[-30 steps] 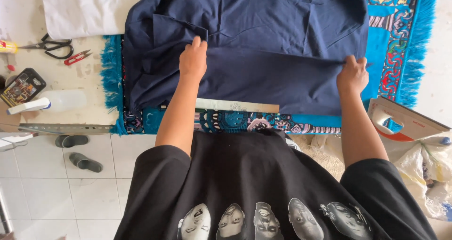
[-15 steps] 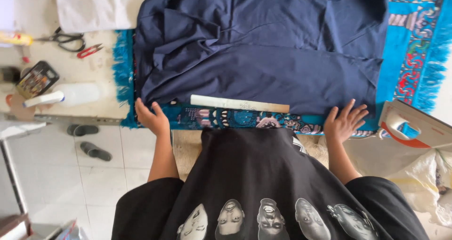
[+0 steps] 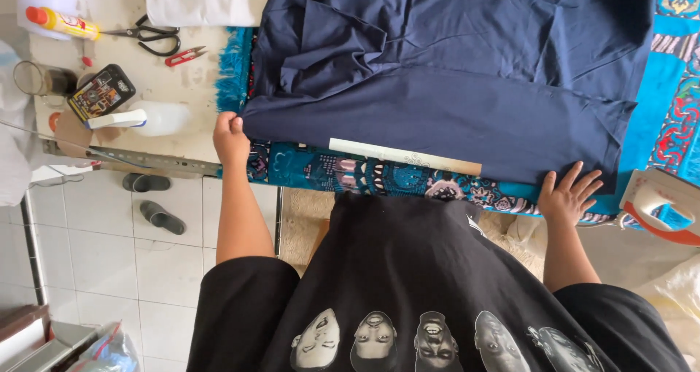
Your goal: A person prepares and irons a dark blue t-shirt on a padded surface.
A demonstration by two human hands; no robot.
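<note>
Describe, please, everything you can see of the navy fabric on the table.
The navy fabric is a large, plain dark blue cloth, folded over itself with creases at its upper left. It lies flat on a patterned blue cover. The left hand grips its lower left corner; the right hand presses its lower right edge.

Open cloth (image 3: 452, 73) between the hands; scissors (image 3: 149, 36), spray bottle (image 3: 149, 118) (perhaps a glass (image 3: 40, 78)) crowding the left

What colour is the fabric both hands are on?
Dark navy fabric, plain; clearest in the head view.
</note>
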